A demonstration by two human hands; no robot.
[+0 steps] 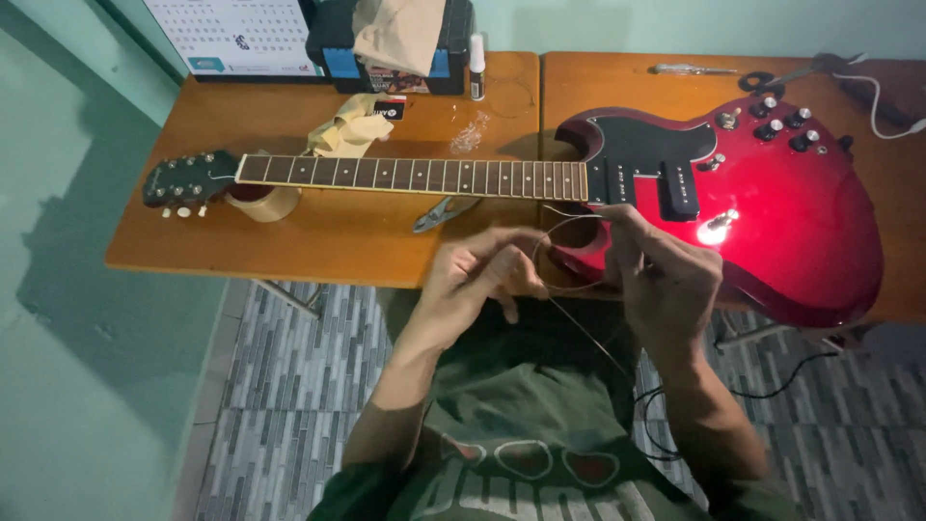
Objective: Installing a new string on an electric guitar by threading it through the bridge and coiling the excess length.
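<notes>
1. Head view looks down over a seated person at a wooden table [318,241] where a red electric guitar [772,222] lies flat, its neck running left to a dark headstock [188,179] propped on a roll of tape [265,201].
2. Left hand [479,275] and right hand [659,273] both pinch a thin coiled guitar string [569,253], fingers closed on the wire; it hangs in front of the table edge, just before the guitar body, with a tail trailing down toward the lap.
3. At the back edge stands a white calendar sheet [236,37] with a small blue patch, beside a black box [386,43] with blue corners and a beige cloth draped over it.
4. A slim white tube [476,66] stands next to the box; a small black packet [388,110] lies by a yellowish rag [347,130].
5. Pliers [442,212] rest under the neck, partly shadowed.
6. Print on the packet is too small to make out; the guitar's lower edge and the table's right end are cut off.
</notes>
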